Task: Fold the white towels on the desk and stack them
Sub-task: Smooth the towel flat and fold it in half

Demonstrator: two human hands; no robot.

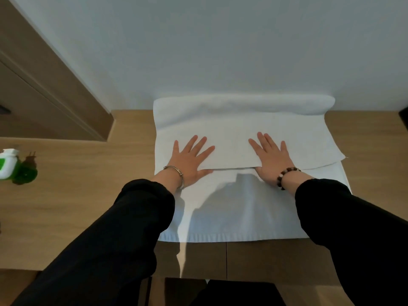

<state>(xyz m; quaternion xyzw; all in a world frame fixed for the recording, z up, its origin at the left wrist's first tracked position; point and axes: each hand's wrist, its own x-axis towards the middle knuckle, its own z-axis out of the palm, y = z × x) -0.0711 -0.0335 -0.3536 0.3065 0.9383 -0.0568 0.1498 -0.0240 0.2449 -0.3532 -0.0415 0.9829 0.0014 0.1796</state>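
Observation:
A white towel (234, 202) lies spread on the wooden desk (72, 202), its far part folded back toward me so that a doubled layer (231, 129) covers the far half. The fold bulges against the wall at the back. My left hand (191, 161) presses flat on the folded layer near its front edge, fingers spread. My right hand (270, 156) lies flat on the same layer to the right, fingers straight. A metal bangle is on my left wrist, a bead bracelet on my right. Both arms wear black sleeves.
A green bottle with a white cap (13, 166) stands at the desk's left edge. A brown wooden panel (48, 85) rises at the back left beside the pale wall (220, 45). A dark object (404, 118) shows at the far right edge.

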